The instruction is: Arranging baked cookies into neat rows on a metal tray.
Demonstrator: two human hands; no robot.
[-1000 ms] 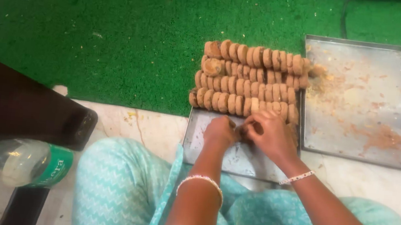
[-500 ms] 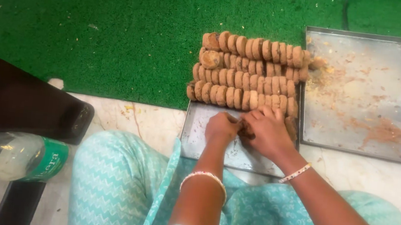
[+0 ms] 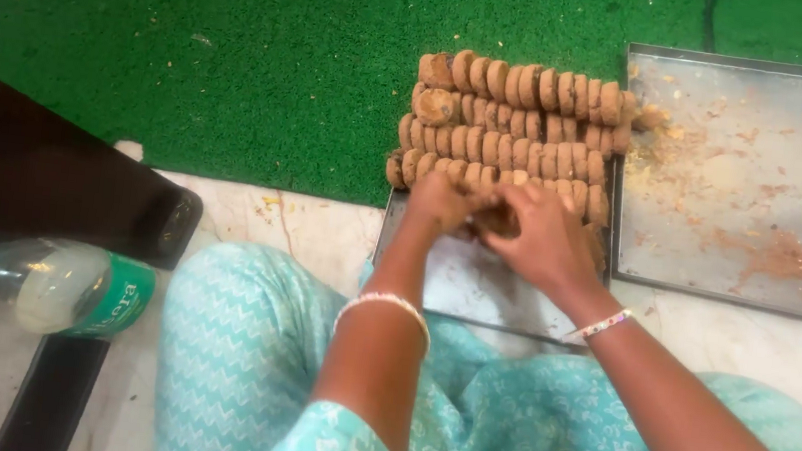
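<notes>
On the near metal tray (image 3: 475, 284), both hands meet at the front row of brown biscuits (image 3: 505, 152): left hand (image 3: 439, 200) and right hand (image 3: 546, 237) have fingers curled together around a few, likely keeping them upright. Right of this tray lies a crumb-strewn tray (image 3: 748, 185).

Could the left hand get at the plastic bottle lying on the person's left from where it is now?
Probably yes. The left hand is at the biscuit rows on the tray; only the person's knee lies between it and the plastic bottle.
</notes>
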